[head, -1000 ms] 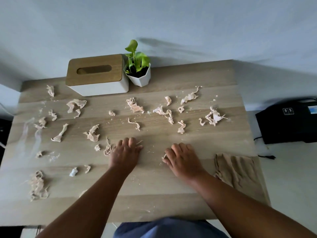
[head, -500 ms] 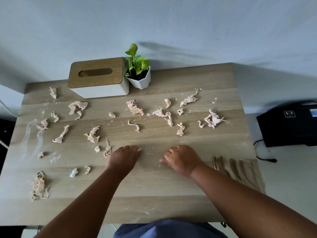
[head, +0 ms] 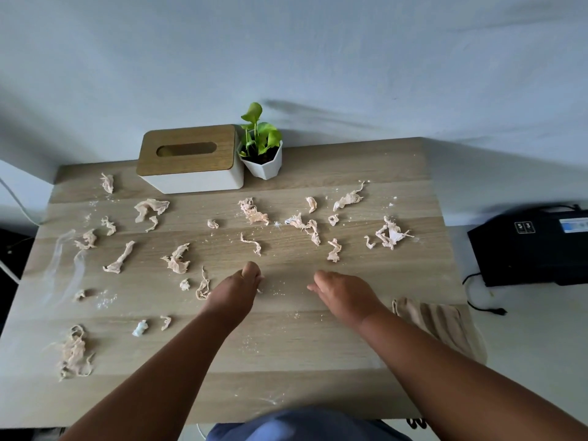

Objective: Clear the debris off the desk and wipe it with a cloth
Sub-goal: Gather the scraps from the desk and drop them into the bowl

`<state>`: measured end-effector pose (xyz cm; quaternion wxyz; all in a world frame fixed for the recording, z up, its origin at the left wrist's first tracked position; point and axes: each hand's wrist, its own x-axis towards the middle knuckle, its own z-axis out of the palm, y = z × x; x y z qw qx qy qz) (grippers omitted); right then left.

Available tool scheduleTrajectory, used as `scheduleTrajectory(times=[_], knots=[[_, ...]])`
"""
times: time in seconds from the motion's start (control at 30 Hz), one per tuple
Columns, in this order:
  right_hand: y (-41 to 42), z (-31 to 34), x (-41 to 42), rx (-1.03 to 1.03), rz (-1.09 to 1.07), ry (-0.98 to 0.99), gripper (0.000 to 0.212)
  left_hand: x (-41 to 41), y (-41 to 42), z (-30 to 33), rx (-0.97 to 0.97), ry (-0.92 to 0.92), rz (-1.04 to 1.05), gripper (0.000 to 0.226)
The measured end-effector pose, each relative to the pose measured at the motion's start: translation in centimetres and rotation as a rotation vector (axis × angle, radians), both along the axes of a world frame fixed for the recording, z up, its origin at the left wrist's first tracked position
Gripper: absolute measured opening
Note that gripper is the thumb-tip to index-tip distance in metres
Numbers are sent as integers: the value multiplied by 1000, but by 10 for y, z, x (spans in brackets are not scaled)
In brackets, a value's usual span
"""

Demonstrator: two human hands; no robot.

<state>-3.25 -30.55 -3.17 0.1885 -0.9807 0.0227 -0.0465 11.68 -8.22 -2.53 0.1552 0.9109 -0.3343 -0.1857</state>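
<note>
Your left hand (head: 238,289) rested on the light wood-grain desk (head: 286,351), near its middle, with the fingers curled under the palm; a small pale fleck showed at the fingertips, but whether you were pinching it could not be told. Your right hand (head: 345,294) lay just beside it, apart from it, palm down with the fingers drawn together and pointing left toward the other hand; they looked loosely bent, and nothing showed in their grasp.

The torn, pinkish-beige shreds of debris (head: 253,211) were scattered over the far and left parts of the desk, with fine white crumbs among them. One twisted strip (head: 203,284) lay just left of your left hand, and a larger tangled clump (head: 73,351) sat near the front left corner. A small white crumpled scrap (head: 140,328) lay between that clump and your left forearm.

The folded beige cloth (head: 442,323) lay on the right edge of the desk, just beside your right forearm, partly hanging over the side.

At the back of the desk stood a white tissue box with a wooden lid (head: 191,160), and touching its right side was a small green plant in a white faceted pot (head: 261,148). Off the desk to the right sat a black box-shaped device (head: 531,246).
</note>
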Motion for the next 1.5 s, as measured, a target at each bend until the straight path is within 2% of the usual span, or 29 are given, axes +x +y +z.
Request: scheduleTrajectory(times=[0.1, 0.27, 0.4, 0.53, 0.67, 0.8, 0.87, 0.97, 1.03, 1.1, 1.17, 1.27, 1.33, 1.4, 1.5], knots=[[-5, 2, -2, 31, -64, 92, 20, 3, -2, 0, -6, 16, -21, 18], [-14, 9, -3, 184, -160, 310, 28, 9, -8, 8, -28, 20, -60, 21], [-9, 14, -7, 153, -302, 313, 24, 16, -5, 8, -36, 45, -119, 26], [-2, 17, -10, 160, -363, 300, 34, 27, 3, 4, 3, -1, -177, 37], [5, 21, -14, 183, -419, 282, 34, 33, 7, 5, 37, -32, -207, 43], [12, 20, -21, 237, -559, 231, 18, 39, 9, 10, -9, 34, -188, 35], [14, 21, -26, 270, -589, 289, 2, 42, 11, 10, -36, 79, -171, 32], [15, 27, -34, 281, -612, 370, 33, 43, 14, 11, -59, 132, -188, 26], [18, 28, -41, 290, -656, 334, 47, 45, 16, 10, -46, 142, -222, 24], [20, 29, -47, 297, -712, 290, 41, 48, 18, 10, -29, 120, -241, 24], [23, 30, -52, 211, -744, 286, 32, 48, 19, 9, -28, 96, -245, 24], [31, 30, -58, 49, -772, 168, 2, 51, 19, 8, -38, 78, -223, 25], [35, 27, -64, -59, -762, 151, 22, 53, 17, 9, -46, 63, -213, 25], [34, 24, -70, -71, -739, 159, 37, 54, 15, 10, -52, 18, -200, 24], [33, 18, -73, -51, -691, 200, 46, 55, 14, 9, -46, -37, -160, 24]])
